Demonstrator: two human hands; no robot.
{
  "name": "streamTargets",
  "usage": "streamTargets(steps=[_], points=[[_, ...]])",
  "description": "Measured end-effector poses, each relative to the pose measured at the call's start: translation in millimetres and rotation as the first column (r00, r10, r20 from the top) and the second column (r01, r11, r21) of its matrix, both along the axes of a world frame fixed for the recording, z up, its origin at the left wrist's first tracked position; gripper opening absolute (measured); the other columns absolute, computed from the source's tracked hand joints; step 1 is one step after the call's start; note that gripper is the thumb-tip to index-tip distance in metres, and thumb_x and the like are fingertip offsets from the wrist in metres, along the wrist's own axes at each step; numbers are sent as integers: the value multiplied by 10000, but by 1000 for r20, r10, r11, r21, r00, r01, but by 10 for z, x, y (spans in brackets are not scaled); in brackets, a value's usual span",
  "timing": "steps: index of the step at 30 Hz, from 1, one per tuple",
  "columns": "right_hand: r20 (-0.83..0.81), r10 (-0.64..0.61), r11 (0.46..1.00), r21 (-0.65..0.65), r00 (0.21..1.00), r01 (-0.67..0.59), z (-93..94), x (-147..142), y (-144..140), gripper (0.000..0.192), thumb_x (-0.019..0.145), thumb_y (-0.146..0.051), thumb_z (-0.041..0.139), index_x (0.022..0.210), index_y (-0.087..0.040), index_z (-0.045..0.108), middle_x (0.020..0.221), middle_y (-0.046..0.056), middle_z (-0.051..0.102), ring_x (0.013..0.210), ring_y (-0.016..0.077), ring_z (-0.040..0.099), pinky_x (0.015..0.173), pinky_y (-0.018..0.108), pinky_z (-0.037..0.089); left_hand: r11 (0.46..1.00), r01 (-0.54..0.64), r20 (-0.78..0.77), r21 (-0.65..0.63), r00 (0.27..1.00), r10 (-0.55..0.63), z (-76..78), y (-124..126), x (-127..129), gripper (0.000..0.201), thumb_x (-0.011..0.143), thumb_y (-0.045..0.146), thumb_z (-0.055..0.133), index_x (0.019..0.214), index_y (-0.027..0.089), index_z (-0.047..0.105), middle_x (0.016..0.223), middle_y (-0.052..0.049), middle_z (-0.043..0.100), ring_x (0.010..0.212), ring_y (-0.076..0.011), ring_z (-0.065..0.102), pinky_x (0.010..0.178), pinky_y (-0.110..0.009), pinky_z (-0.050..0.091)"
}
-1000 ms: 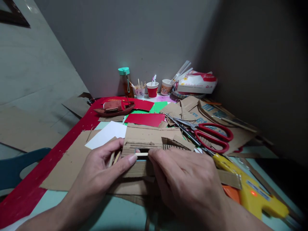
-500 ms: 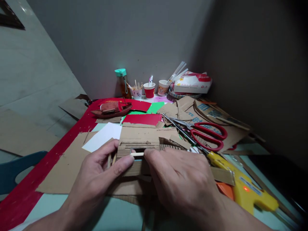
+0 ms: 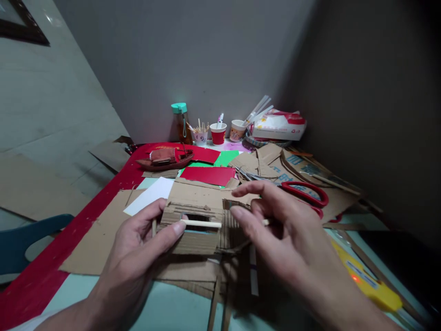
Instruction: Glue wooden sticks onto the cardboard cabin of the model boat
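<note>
My left hand [image 3: 138, 250] grips the left side of a small cardboard model [image 3: 198, 243] with ridged walls and a rectangular opening. Its thumb presses on the left end of a thin pale stick [image 3: 203, 224], which lies across that opening. My right hand [image 3: 275, 225] is just off the model's right side, thumb and index finger spread apart, the other fingers curled. A short pale tip [image 3: 265, 222] shows beside those curled fingers; whether they hold it I cannot tell. A flap or side piece of ridged cardboard [image 3: 231, 230] stands at the model's right.
Red-handled scissors [image 3: 306, 193] and a yellow glue gun [image 3: 372, 278] with a lit red light lie to the right. Behind are a model boat [image 3: 165, 158], a bottle [image 3: 181, 124], a red cup [image 3: 218, 135] and cardboard scraps [image 3: 292, 172]. A cardboard sheet [image 3: 93, 230] lies left.
My right hand has let go of the stick's right end and moved right, its fingers opening. The full stick now shows across the opening. My left hand keeps its grip.
</note>
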State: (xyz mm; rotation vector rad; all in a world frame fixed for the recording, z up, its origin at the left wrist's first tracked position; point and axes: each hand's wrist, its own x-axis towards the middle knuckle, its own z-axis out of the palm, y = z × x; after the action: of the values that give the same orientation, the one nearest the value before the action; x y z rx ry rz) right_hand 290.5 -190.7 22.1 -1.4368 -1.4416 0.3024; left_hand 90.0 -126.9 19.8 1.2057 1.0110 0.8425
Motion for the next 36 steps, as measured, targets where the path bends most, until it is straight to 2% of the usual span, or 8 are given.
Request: streamTargets(steps=[6, 12, 15, 18, 21, 27, 33, 36], points=[[-258, 183, 926, -279, 949, -255, 114, 58, 4, 248, 906, -414, 591, 876, -215, 736, 639, 11, 613, 549, 163, 569, 439, 219, 394, 1000, 23, 98, -6, 995, -23, 28, -26, -9, 495, 809, 357, 838, 1279, 300, 694, 1202, -36, 786, 1005, -285, 757, 708, -285, 638], [-583, 208, 799, -362, 785, -481, 130, -26, 13, 219, 938, -359, 608, 800, -189, 594, 578, -73, 373, 475, 87, 279, 391, 183, 198, 998, 45, 154, -43, 987, -38, 0, -62, 4, 391, 789, 334, 865, 1160, 308, 745, 1129, -7, 808, 968, -250, 767, 681, -237, 627], [-602, 219, 789, -354, 768, -503, 101, -26, 21, 230, 950, -334, 572, 765, -202, 537, 556, -88, 350, 454, 81, 242, 376, 186, 172, 998, 37, 202, -60, 979, -24, -4, -62, 37, 323, 782, 310, 882, 1083, 301, 763, 1072, 10, 816, 909, -210, 771, 705, -214, 624], [-418, 193, 893, -301, 888, -336, 35, -31, 8, 162, 914, -337, 605, 842, -192, 596, 560, -84, 391, 467, 96, 328, 398, 187, 259, 997, 23, 244, -71, 970, -5, -5, -61, 61, 302, 782, 290, 884, 1061, 299, 769, 1060, 14, 816, 896, -199, 769, 727, -215, 627], [-78, 71, 995, -62, 994, -76, -38, -44, -28, 170, 905, -285, 655, 1041, -188, 625, 584, -97, 397, 472, 104, 378, 420, 196, 297, 998, 26, 273, -64, 962, -7, -10, -67, 68, 316, 782, 289, 880, 1080, 294, 777, 1061, -1, 813, 912, -216, 774, 723, -227, 632], [340, 159, 966, 141, 927, -218, -119, -47, -38, 110, 990, -128, 553, 908, -176, 609, 636, -62, 531, 482, 75, 460, 474, 211, 342, 999, 37, 276, -32, 961, -26, -30, -84, 76, 355, 813, 293, 850, 1157, 263, 770, 1136, -31, 800, 1087, -269, 741, 910, -298, 612], [410, 85, 967, 186, 908, -175, 21, 37, -128, 127, 992, -102, 534, 957, -208, 594, 686, -36, 595, 528, 98, 533, 521, 210, 430, 998, 64, 303, -30, 951, -52, -8, -37, 43, 319, 824, 305, 846, 1132, 255, 783, 1080, -35, 805, 941, -230, 762, 745, -249, 621], [364, 173, 962, 137, 915, -237, 106, 125, -219, 104, 1030, -185, 566, 984, -268, 608, 712, -42, 666, 540, 107, 614, 532, 197, 490, 999, 51, 355, -6, 934, -45, 39, 2, 22, 280, 817, 305, 854, 1090, 273, 798, 1057, -13, 808, 933, -209, 757, 725, -218, 604]])
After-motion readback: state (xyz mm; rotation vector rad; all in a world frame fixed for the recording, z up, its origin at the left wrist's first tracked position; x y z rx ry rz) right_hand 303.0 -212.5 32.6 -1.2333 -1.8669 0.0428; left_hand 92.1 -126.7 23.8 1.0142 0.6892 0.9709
